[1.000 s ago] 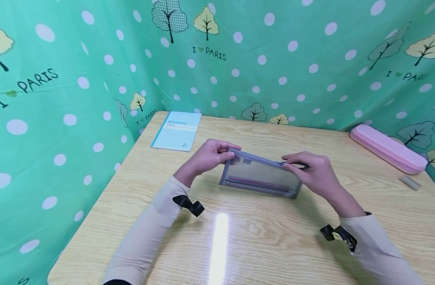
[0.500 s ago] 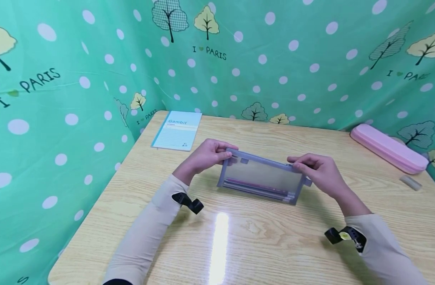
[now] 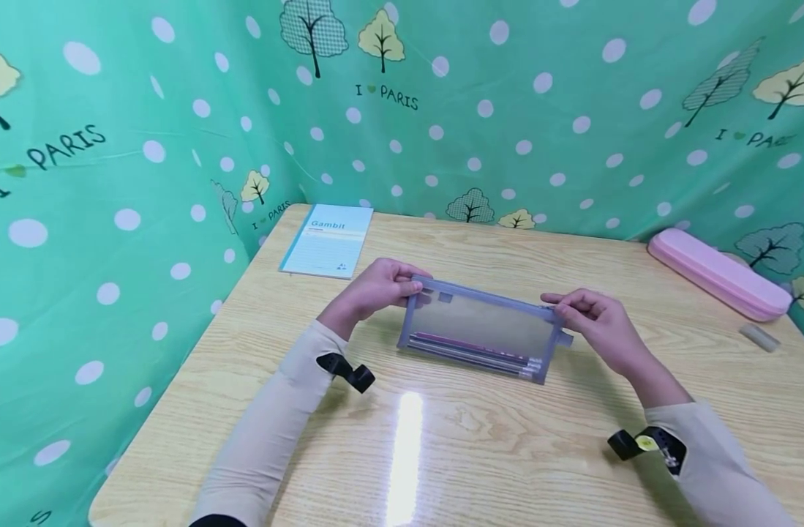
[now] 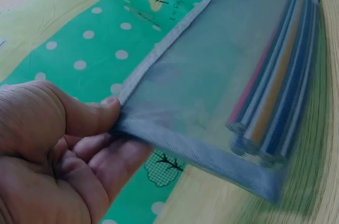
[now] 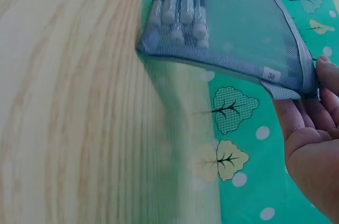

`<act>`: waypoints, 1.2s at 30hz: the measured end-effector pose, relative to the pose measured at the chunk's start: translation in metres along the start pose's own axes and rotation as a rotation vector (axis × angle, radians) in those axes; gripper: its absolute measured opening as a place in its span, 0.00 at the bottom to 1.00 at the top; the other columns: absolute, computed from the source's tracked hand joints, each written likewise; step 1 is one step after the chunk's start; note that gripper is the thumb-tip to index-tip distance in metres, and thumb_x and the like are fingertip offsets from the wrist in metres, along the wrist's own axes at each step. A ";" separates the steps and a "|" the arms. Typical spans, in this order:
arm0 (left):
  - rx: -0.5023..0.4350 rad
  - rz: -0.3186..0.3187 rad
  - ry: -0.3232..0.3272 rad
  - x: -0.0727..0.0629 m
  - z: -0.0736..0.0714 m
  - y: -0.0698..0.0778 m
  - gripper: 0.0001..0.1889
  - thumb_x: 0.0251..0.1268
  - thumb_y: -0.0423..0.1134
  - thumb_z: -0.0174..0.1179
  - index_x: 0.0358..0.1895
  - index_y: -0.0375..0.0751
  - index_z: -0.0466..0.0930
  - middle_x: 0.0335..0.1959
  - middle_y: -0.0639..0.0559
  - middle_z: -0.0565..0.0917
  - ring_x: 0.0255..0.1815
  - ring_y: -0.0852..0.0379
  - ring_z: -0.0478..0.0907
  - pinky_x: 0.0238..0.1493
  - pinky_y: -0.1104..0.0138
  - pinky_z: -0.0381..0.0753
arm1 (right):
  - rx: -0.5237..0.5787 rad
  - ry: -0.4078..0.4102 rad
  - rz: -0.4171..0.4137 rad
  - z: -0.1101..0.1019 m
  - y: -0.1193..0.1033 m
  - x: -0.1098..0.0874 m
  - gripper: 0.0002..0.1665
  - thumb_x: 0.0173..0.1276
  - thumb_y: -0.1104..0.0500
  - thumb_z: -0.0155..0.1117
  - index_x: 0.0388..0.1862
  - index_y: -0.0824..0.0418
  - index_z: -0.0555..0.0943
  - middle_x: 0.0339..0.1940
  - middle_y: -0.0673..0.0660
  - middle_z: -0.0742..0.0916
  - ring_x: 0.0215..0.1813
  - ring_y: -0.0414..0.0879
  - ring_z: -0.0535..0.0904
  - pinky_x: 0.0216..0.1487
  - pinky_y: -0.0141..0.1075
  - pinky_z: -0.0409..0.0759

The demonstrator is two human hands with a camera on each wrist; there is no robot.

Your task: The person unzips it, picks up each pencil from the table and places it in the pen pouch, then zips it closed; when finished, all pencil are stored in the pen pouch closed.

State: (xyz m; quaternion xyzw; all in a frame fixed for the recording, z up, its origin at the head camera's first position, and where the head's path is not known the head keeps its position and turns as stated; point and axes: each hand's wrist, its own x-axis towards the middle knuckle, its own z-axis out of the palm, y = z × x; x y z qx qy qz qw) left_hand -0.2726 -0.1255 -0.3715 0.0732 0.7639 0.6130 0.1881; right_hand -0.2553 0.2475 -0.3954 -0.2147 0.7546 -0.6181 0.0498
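Observation:
A grey-blue mesh zipper pouch (image 3: 481, 322) hangs tilted between my two hands above the table. Several pencils (image 3: 474, 355) lie along its bottom; their eraser ends show through the mesh in the right wrist view. My left hand (image 3: 378, 289) pinches the pouch's top left corner between thumb and fingers. At the top right corner, my right hand (image 3: 599, 322) pinches the zipper end, close to a small side tab (image 5: 279, 90). The zipper line (image 3: 481, 294) runs straight along the top edge and looks closed. The zipper pull itself is mostly hidden by the right fingers.
On the wooden table (image 3: 481, 454), a light blue notebook (image 3: 329, 241) lies at the back left. A pink pencil case (image 3: 718, 274) sits at the back right, with a small grey eraser-like block (image 3: 760, 337) in front of it. A green patterned cloth (image 3: 507, 132) hangs behind.
My right hand has slid to the right along the pouch's top edge to its right corner, pulling the zipper along. The left hand has shifted slightly left, still holding its corner.

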 end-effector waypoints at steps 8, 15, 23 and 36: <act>0.018 -0.055 0.008 0.000 -0.005 -0.005 0.17 0.78 0.26 0.52 0.64 0.24 0.77 0.52 0.30 0.86 0.48 0.45 0.89 0.52 0.61 0.89 | -0.008 -0.008 0.035 -0.010 0.008 -0.006 0.11 0.81 0.67 0.52 0.43 0.77 0.77 0.49 0.40 0.90 0.48 0.35 0.88 0.48 0.30 0.88; 0.006 -0.090 -0.021 0.000 -0.011 -0.006 0.16 0.78 0.26 0.52 0.63 0.23 0.78 0.53 0.30 0.86 0.50 0.42 0.89 0.51 0.61 0.89 | -0.116 -0.001 0.073 -0.013 0.012 -0.008 0.14 0.82 0.66 0.51 0.47 0.82 0.73 0.45 0.38 0.88 0.44 0.34 0.87 0.46 0.30 0.89; 0.026 -0.106 -0.062 0.004 -0.010 -0.012 0.16 0.77 0.27 0.53 0.62 0.23 0.78 0.52 0.31 0.87 0.51 0.42 0.89 0.52 0.61 0.89 | -0.135 -0.012 0.122 -0.015 0.017 -0.017 0.16 0.83 0.66 0.49 0.48 0.83 0.73 0.42 0.38 0.88 0.44 0.35 0.88 0.47 0.33 0.89; 0.462 -0.080 0.056 -0.004 0.001 -0.026 0.18 0.76 0.34 0.57 0.62 0.29 0.80 0.54 0.36 0.86 0.51 0.46 0.85 0.53 0.58 0.88 | -0.319 -0.038 0.093 -0.004 0.025 -0.008 0.16 0.80 0.66 0.55 0.57 0.79 0.77 0.49 0.67 0.88 0.46 0.40 0.87 0.44 0.33 0.89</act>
